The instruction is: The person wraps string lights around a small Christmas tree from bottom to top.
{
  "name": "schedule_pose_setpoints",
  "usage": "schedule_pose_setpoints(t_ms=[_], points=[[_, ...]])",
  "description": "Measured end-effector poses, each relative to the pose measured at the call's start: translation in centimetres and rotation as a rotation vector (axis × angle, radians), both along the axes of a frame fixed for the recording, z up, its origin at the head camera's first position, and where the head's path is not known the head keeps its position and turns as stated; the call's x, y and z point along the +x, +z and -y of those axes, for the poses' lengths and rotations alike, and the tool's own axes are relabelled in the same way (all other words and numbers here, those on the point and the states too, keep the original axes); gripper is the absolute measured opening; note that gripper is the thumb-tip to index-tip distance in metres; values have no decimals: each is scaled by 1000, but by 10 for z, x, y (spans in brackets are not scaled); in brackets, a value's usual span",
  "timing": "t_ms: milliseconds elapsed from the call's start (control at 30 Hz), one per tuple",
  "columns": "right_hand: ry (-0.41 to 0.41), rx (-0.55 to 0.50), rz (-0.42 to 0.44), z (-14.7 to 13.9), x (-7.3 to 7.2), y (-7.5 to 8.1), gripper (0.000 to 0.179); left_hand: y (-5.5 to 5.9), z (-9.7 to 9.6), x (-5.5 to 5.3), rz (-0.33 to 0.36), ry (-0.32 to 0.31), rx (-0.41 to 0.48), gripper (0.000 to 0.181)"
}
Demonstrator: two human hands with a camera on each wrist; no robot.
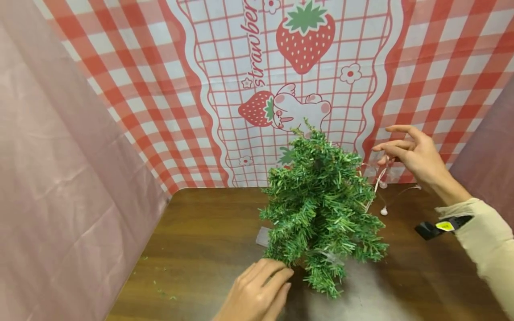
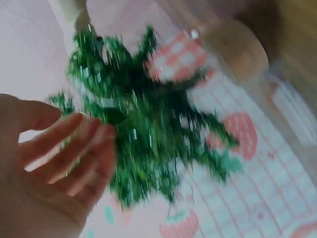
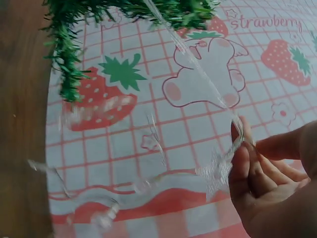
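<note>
A small green artificial Christmas tree [image 1: 321, 200] stands on the wooden table. My left hand [image 1: 257, 290] is by its lower front branches, fingers loosely bent and holding nothing; in the left wrist view the blurred fingers [image 2: 74, 158] lie beside the greenery. At the tree's right, my right hand [image 1: 421, 158] pinches a thin, clear string of lights [image 3: 198, 69] between thumb and fingertips. The strand runs from the pinch up to the branches. Below the fingers hangs a clear star-shaped piece [image 3: 214, 179], with more blurred clear pieces farther along.
A brown round base [image 2: 240, 52] shows under the tree. Behind stands a red-and-white checked strawberry cloth [image 1: 160, 89], with a pink curtain [image 1: 72, 156] at left. A clear flat piece [image 1: 263, 236] and green needle scraps [image 1: 160, 292] lie on the table [image 1: 192, 249].
</note>
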State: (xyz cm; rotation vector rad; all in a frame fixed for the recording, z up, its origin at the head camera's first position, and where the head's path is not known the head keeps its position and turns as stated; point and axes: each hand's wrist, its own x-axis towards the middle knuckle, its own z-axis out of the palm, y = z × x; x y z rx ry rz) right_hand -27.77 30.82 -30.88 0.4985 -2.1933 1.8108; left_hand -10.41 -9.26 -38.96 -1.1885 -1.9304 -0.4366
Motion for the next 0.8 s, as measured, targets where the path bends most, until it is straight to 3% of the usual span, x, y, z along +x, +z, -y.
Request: schedule_pose_setpoints(t_ms=[133,300,600,800], points=[[4,185,23,6,-6,22,64,21,20,-7,-23,-68,108,20],[44,287,25,14,-13,39,83,32,46,-20,78,-23,222,15],[52,285,37,28,-18,59,92,38,74,-68,300,119,243,11],[87,253,20,44,-23,67,94,52,76,-102,425,105,259,14]])
